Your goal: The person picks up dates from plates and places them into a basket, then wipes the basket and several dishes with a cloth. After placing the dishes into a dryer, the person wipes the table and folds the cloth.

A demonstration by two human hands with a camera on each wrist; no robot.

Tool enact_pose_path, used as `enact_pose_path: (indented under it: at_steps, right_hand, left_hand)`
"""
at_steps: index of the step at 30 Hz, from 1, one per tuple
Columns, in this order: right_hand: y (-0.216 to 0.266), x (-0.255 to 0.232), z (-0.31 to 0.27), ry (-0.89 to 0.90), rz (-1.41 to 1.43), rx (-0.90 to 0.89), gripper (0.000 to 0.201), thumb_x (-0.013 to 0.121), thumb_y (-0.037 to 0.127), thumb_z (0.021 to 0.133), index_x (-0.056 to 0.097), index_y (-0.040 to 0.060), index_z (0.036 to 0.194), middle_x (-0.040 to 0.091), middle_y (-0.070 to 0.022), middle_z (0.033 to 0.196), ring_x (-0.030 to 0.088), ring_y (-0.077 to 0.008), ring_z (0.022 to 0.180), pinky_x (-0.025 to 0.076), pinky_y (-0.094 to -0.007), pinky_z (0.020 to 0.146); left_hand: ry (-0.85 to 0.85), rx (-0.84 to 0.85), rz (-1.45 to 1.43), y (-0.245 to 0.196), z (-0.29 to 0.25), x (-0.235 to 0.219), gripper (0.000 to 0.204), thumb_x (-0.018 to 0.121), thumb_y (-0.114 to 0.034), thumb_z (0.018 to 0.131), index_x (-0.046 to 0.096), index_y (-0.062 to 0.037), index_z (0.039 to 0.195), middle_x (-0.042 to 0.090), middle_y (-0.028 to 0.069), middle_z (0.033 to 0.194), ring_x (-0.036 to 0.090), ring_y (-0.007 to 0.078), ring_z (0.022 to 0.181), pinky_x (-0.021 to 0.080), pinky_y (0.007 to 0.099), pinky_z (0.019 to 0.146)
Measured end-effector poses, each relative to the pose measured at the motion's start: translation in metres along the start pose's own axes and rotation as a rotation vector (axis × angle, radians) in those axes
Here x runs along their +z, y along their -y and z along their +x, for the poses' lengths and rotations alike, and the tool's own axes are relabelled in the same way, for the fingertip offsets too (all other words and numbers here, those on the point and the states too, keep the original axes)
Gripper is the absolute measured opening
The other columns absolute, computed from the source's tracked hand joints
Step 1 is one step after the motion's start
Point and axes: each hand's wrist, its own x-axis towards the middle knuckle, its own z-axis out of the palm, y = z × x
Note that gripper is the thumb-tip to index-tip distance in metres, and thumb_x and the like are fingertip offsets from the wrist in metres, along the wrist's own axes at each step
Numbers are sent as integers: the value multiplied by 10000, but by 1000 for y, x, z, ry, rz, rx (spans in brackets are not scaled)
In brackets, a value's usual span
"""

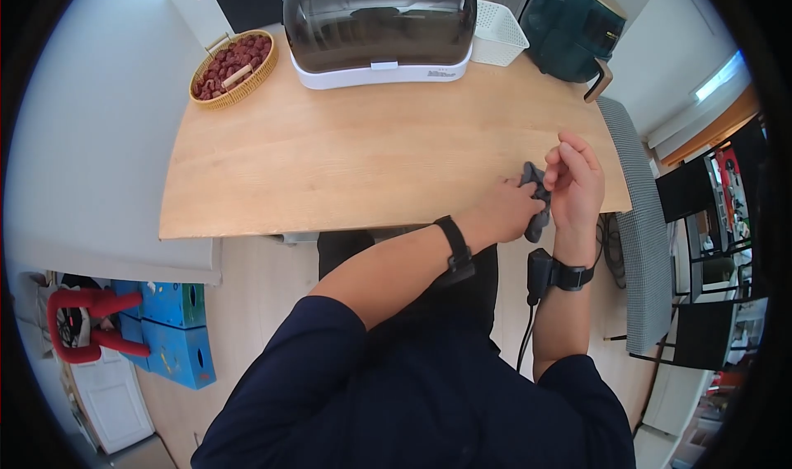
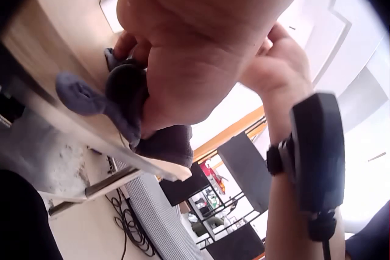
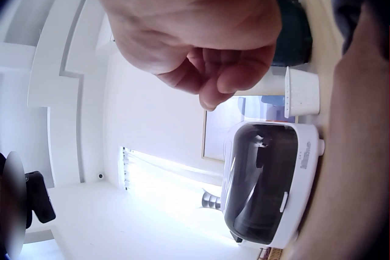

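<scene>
At the right front edge of the wooden table [image 1: 355,155], my left hand [image 1: 513,211] grips a bunched dark grey cloth [image 1: 536,228]. In the left wrist view, part of the cloth [image 2: 82,96] hangs out past the thumb at the table edge; the fingers hide much of the rest. My right hand [image 1: 576,184] is raised just right of the cloth, palm turned inward, with its fingers loosely curled and nothing in them. The right wrist view shows the fingertips [image 3: 222,86] of this hand drawn near the thumb, while the cloth [image 3: 347,13] lies off to the side.
A white cabinet with a dark see-through lid [image 1: 379,28] stands at the back. Left of it is a wicker basket of dark red fruit [image 1: 268,66]; to its right, a white plastic basket [image 1: 500,40] and a dark green air fryer [image 1: 569,28]. A checked bench [image 1: 648,254] flanks the table.
</scene>
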Motion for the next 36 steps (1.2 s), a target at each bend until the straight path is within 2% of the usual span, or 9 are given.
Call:
enact_pose_path:
  at_steps: [3,12,18,21,25,31,33,34,36]
  right_hand:
    - [-4,-3,2,-10,-11,7,212,628,94,986,655,-16,1166,698,-95,815,592,-127,582,443,-253,491]
    - [-56,34,-3,157,142,292,163,632,99,987,673,20,1123,711,-82,807,615,-118,575,462,-244,495]
    - [-82,25,10,114,-42,262,160,653,115,979,698,23,1102,715,-61,800,612,-94,580,461,-233,494]
    - [-94,17,17,33,-199,221,171,656,116,972,705,18,1104,710,-45,800,601,-75,585,454,-225,496]
    - [-102,9,17,13,-259,203,173,652,100,965,706,9,1103,704,-36,801,588,-59,593,446,-216,501]
    - [-100,5,11,83,-297,235,182,671,103,944,712,6,1093,696,-46,801,615,-91,625,482,-229,554]
    - [-93,8,21,119,-355,272,193,683,106,930,717,17,1097,702,-62,822,634,-122,649,510,-249,594]
    - [-91,10,28,234,-582,78,247,702,122,901,713,46,1136,705,-95,938,661,-182,751,536,-296,664]
    - [-80,20,38,337,-808,-123,309,722,139,873,709,75,1174,707,-127,1055,687,-241,853,562,-342,734]
  left_hand:
    - [84,-192,-13,40,-21,-54,383,680,-143,850,712,-155,1232,657,161,1277,628,348,1195,505,460,999]
    - [-231,-872,352,222,-181,-175,520,650,-122,882,614,-107,1400,557,263,1456,531,403,1357,463,454,1108]
    - [-181,-1304,510,221,-223,-216,537,580,-244,934,558,-92,1449,579,299,1396,586,483,1243,493,505,1047]
    - [-110,-1304,432,195,-191,-207,552,601,-279,936,547,-87,1450,570,324,1387,593,497,1223,494,518,1041]
    - [-167,-908,464,175,-138,-143,524,675,-334,911,590,-89,1366,570,303,1375,538,554,1259,481,587,1026]
    - [-119,-600,407,141,-43,-85,651,686,-315,878,536,-100,1474,516,335,1453,516,530,1301,454,508,1099]
    - [-62,-530,230,129,-19,-83,676,713,-270,863,524,-73,1481,499,309,1490,490,480,1365,433,470,1133]
    - [-64,-524,231,127,-13,-84,676,713,-270,863,524,-73,1481,499,309,1490,490,480,1365,433,470,1133]
    - [-176,-429,-373,123,-3,-86,704,726,-199,848,495,-60,1498,464,292,1533,460,436,1416,401,486,1156]
